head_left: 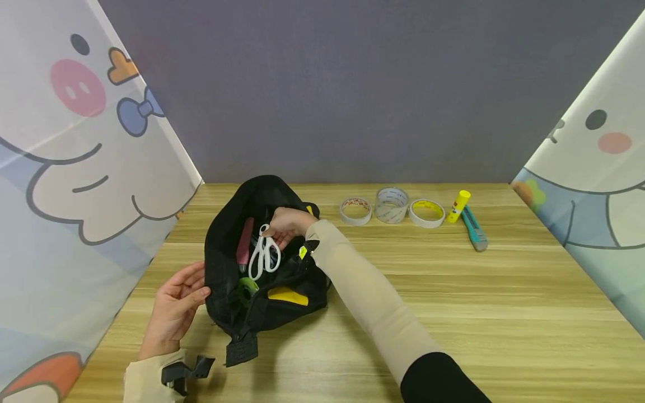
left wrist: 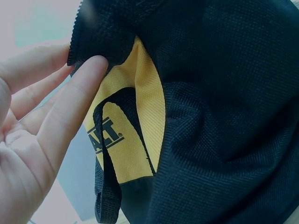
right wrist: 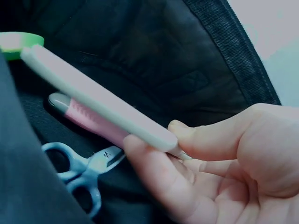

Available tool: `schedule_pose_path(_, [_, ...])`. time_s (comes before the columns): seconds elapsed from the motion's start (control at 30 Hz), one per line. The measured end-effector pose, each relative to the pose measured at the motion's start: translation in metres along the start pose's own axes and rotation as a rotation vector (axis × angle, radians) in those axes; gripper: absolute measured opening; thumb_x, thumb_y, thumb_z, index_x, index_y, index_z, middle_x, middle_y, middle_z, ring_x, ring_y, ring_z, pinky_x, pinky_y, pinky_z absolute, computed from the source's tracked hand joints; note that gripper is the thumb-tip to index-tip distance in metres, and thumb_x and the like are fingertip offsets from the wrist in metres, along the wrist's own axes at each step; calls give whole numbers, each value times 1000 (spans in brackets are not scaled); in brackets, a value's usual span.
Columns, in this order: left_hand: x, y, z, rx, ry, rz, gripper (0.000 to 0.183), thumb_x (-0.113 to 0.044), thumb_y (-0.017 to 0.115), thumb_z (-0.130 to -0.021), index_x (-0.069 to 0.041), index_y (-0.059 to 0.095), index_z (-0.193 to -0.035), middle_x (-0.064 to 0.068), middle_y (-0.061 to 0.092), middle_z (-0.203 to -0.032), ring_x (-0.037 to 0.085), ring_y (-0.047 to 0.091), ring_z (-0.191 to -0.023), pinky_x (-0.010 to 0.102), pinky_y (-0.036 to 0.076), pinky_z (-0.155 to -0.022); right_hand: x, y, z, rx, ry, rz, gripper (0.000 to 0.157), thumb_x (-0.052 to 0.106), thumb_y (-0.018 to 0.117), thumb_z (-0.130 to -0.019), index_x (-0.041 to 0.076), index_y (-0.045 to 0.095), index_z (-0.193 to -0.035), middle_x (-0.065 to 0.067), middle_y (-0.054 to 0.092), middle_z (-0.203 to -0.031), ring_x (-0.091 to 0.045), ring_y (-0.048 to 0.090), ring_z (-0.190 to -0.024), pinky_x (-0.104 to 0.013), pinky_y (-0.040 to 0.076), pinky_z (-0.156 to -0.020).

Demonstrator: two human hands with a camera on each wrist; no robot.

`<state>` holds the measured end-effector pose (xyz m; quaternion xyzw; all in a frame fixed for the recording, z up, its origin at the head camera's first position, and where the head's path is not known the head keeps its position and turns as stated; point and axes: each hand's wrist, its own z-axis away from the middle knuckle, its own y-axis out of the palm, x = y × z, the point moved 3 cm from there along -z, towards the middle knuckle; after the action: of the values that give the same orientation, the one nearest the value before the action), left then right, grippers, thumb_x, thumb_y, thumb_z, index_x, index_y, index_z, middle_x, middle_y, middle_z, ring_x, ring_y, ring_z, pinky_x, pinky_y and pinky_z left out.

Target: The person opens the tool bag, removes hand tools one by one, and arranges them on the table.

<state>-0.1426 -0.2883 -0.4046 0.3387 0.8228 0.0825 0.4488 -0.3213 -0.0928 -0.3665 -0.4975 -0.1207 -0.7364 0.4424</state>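
Observation:
A black cloth tool bag (head_left: pixel 216 263) with yellow patches stands open on the table. At its left rim, my left hand (head_left: pixel 176 305) pinches the fabric between thumb and fingers; the zipper edge shows in the left wrist view. Inside the bag, my right hand (head_left: pixel 288 224) holds a pair of white scissors (right wrist: pixel 103 98) near the blades, handles pointing away from the fingers. Beneath them lie a pink utility knife (head_left: pixel 245 243) and light blue scissors (right wrist: pixel 86 168). A green tape roll (head_left: pixel 247 285) rests toward the bag's front end. The white blades are mostly hidden by my fingers.
Along the table's back edge stand a white tape roll (head_left: pixel 355 220), a clear tape roll (head_left: pixel 392 214), another white roll with a yellow core (head_left: pixel 427 223), a yellow glue stick (head_left: pixel 458 206) and a teal utility knife (head_left: pixel 473 226). A grey panel (head_left: pixel 353 95) rises behind.

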Motion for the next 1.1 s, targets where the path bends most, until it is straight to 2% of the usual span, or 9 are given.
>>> schedule_pose_path(0.3, [2,-2,1,-3,1,13,50,30,40,-91,15,48,-138,21,62,-129,27,64,-115,31,58,-84,13,-7,16,3,-52,41,28,8,61,-99,-1,61,-72,-11,59,-65,-19,60,-55,-27,56,-52])
schedule_pose_path(0.57, [1,-2,0,3,0,27,49,30,41,-92,16,46,-139,22,62,-129,27,64,-115,31,58,-84,23,-11,30,-3,-90,61,25,9,60,-100,-1,60,-77,-10,59,-65,-18,59,-54,-26,56,-51])
schedule_pose_path(0.8, [2,-1,-1,-2,-2,23,49,30,42,-91,15,47,-138,22,63,-128,27,65,-114,31,58,-83,24,-14,39,-20,-157,69,29,9,59,-101,0,56,-73,-10,57,-65,-19,59,-53,-30,57,-52])
schedule_pose_path(1.1, [1,0,-1,-6,-6,9,50,30,41,-91,15,48,-138,22,63,-128,27,65,-114,30,58,-84,18,-24,60,-33,-194,7,24,6,57,-101,-2,58,-79,-11,59,-64,-20,61,-52,-31,58,-51])
